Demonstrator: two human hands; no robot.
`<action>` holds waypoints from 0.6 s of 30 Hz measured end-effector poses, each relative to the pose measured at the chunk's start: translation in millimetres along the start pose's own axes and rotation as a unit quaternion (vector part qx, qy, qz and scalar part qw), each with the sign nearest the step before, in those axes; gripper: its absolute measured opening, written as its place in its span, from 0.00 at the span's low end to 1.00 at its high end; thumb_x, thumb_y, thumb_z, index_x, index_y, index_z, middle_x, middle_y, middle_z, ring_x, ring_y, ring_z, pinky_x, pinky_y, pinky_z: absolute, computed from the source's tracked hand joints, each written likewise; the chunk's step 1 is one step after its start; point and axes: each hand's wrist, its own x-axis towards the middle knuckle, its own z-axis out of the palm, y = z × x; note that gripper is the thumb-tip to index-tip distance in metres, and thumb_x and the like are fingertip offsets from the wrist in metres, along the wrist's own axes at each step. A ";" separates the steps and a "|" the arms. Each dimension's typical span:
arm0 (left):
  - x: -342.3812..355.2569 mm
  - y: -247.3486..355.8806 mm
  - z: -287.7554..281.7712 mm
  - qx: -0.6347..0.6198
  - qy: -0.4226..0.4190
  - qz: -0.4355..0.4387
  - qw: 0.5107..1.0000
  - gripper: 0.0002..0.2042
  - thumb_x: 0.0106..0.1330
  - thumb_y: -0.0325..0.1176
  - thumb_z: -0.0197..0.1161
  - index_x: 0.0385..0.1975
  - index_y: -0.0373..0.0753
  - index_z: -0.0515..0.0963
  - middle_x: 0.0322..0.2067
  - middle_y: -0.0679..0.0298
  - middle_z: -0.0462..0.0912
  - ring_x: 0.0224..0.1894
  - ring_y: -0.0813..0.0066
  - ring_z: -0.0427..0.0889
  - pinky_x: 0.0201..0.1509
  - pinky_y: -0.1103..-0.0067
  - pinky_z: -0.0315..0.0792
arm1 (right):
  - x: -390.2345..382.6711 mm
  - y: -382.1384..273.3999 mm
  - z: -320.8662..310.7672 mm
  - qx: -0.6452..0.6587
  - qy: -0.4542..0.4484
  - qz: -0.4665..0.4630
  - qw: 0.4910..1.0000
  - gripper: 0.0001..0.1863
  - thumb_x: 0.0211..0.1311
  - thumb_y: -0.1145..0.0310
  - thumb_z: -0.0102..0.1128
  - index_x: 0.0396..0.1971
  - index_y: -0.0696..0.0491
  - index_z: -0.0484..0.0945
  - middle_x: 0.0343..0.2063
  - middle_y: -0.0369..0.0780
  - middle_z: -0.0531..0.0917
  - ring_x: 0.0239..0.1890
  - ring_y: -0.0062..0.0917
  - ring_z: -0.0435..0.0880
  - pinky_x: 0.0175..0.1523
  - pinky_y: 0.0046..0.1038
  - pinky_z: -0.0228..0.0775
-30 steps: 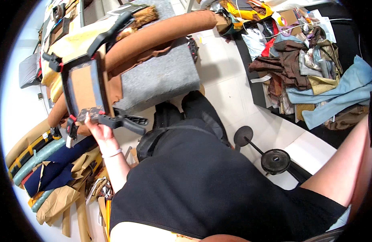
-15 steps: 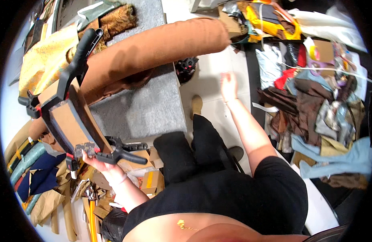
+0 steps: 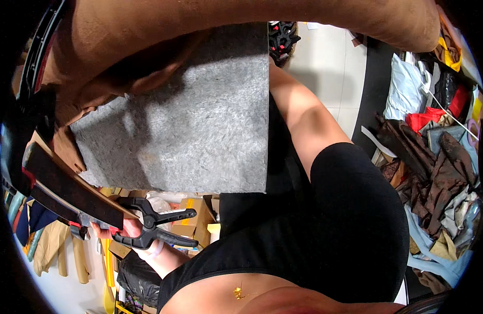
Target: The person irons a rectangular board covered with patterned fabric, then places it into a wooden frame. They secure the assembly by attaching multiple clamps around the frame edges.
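My left hand (image 3: 130,228) is closed on the lower end of a clamped board (image 3: 74,180), a tan and dark curved piece with black strips along it. A black spring clamp (image 3: 155,222) with red pads grips that end beside my fingers. Another black clamp (image 3: 37,57) stands up at the far left. My right arm (image 3: 304,110) reaches forward along the edge of the grey felt-topped table (image 3: 199,136), toward a bin of black clamps (image 3: 282,42). The right hand itself is hidden by the table edge.
A large brown fabric roll (image 3: 241,13) spans the table's far side. To the right, a black surface holds crumpled brown cloth (image 3: 435,157) and plastic bags (image 3: 403,86). Below the table stand cardboard boxes (image 3: 197,222) and a black bag (image 3: 142,280).
My body has leaned in over the table, and the roll now looks closer. My right hand has gone from open over the floor to out of sight; my left keeps the board.
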 end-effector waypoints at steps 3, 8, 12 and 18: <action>-27.6 -11.9 9.1 -0.031 0.026 -0.002 0.999 0.33 0.52 0.28 0.69 0.60 0.29 0.65 0.58 0.52 0.72 0.59 0.65 0.72 0.69 0.72 0.60 | -19.0 -31.2 1.1 0.142 0.097 0.099 0.980 0.24 0.67 0.52 0.49 0.47 0.58 0.79 0.44 0.53 0.82 0.48 0.47 0.81 0.51 0.43 0.74; -30.2 15.3 2.7 0.007 0.023 0.029 0.999 0.34 0.53 0.29 0.68 0.61 0.29 0.63 0.62 0.50 0.69 0.63 0.62 0.69 0.72 0.70 0.57 | -156.8 -99.0 -140.7 0.295 0.149 0.277 0.902 0.27 0.69 0.47 0.44 0.41 0.59 0.79 0.42 0.53 0.83 0.47 0.48 0.81 0.51 0.44 0.73; -29.0 36.8 10.4 0.200 0.131 0.099 0.966 0.33 0.57 0.45 0.64 0.62 0.36 0.66 0.60 0.58 0.72 0.61 0.68 0.70 0.67 0.74 0.60 | -226.5 -116.7 -201.5 0.268 0.141 0.290 0.908 0.27 0.71 0.48 0.40 0.40 0.58 0.78 0.39 0.53 0.83 0.44 0.48 0.82 0.50 0.45 0.73; -41.3 31.2 51.0 0.072 0.110 0.003 0.991 0.31 0.58 0.46 0.66 0.58 0.33 0.70 0.56 0.58 0.75 0.57 0.69 0.71 0.63 0.74 0.64 | -253.1 -114.9 -229.1 0.241 0.132 0.249 0.929 0.27 0.71 0.46 0.41 0.44 0.56 0.77 0.42 0.51 0.83 0.47 0.46 0.81 0.51 0.44 0.72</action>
